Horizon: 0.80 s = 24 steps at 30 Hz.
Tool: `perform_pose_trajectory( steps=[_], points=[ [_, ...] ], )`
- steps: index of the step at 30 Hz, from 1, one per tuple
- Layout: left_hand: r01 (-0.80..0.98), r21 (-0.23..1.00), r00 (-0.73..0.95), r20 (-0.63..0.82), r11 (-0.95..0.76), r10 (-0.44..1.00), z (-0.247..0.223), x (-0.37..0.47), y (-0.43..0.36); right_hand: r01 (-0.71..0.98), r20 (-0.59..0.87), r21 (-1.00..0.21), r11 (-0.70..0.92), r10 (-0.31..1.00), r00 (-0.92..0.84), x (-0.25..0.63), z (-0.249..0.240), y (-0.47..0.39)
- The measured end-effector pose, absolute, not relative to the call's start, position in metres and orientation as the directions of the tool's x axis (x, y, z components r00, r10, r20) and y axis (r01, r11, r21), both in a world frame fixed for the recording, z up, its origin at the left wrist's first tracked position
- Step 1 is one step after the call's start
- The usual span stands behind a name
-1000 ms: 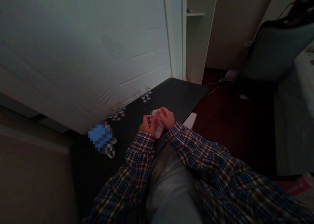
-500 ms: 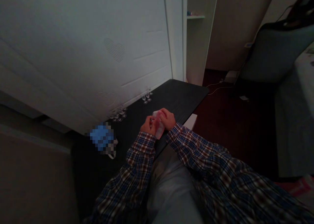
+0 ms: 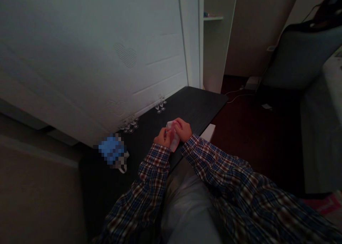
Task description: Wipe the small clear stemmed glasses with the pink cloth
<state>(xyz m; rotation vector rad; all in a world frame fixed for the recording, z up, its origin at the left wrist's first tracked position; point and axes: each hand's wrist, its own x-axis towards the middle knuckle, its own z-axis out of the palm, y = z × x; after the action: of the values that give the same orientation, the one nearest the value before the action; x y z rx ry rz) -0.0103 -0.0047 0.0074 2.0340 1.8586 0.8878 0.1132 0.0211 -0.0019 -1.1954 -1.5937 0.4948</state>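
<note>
Both hands meet over the black tabletop (image 3: 195, 101), around a small pink-and-white packet (image 3: 175, 141) that looks thin and soft. My left hand (image 3: 161, 138) is closed on its left side, and a small dark, shiny spot shows between those fingers, too small to name. Curled over the upper right of the packet is my right hand (image 3: 183, 130), thumb and fingers pressed together. The fingers hide much of the packet. Toward the wall stand small clear plastic pieces, one group (image 3: 160, 105) beyond my hands and another (image 3: 130, 124) to their left.
A blue item (image 3: 110, 149), pixelated, with a pale strap lies at the left of the tabletop. White panels with embossed hearts (image 3: 125, 55) rise behind. A white box (image 3: 208, 133) shows beside the right edge. A grey chair (image 3: 301, 55) stands at right.
My hands stay closed around the packet, with only a slight shift of the fingers. The view has moved very slightly.
</note>
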Motion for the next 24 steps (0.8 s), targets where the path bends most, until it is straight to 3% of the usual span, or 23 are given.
perform_pose_trajectory(
  steps=[12,19,24],
  points=[
    [0.831,0.537,-0.008,0.273,-0.145,0.962,0.003,-0.015,-0.004,0.47,0.438,-0.787,0.4,0.898,-0.031,0.113,0.005,0.017],
    [0.771,0.618,0.01,0.234,-0.157,0.972,-0.005,-0.018,-0.008,0.413,0.335,-0.848,0.333,0.94,-0.071,0.113,0.006,0.014],
    [0.719,0.694,-0.122,0.174,-0.034,0.977,-0.007,-0.016,-0.014,0.333,0.248,-0.896,0.293,0.954,-0.171,0.114,0.007,0.014]
  ],
)
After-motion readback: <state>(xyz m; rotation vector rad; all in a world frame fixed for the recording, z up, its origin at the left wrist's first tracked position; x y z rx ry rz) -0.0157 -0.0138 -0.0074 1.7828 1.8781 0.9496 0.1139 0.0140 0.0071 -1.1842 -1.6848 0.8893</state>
